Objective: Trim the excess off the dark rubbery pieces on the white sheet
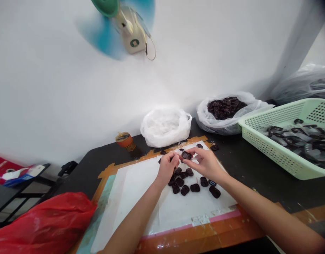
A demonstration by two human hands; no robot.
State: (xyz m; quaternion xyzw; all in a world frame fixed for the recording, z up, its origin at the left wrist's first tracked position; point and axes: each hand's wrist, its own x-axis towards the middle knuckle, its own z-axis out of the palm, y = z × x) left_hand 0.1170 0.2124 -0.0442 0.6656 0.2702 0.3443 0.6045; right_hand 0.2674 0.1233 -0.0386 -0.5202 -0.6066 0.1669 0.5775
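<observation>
My right hand (203, 162) pinches a small dark, rounded plastic piece (186, 155) between thumb and fingers, above a white sheet (141, 190). Close beside it on the left, my left hand (168, 167) is closed, its fingertips pressed together near that piece. Whatever the left fingers hold is hidden or too small to make out. Several similar dark pieces (195, 187) lie on the sheet below and between my hands. A few more lie behind my hands, near the sheet's far edge.
Behind the sheet stand a white plastic bag (164, 128), a bag of dark pieces (226, 107) and an orange-brown jar (124, 140). A green basket (278, 155) of dark and clear parts stands at right. A red bag (46, 225) sits at left; a fan (130, 31) spins on the wall.
</observation>
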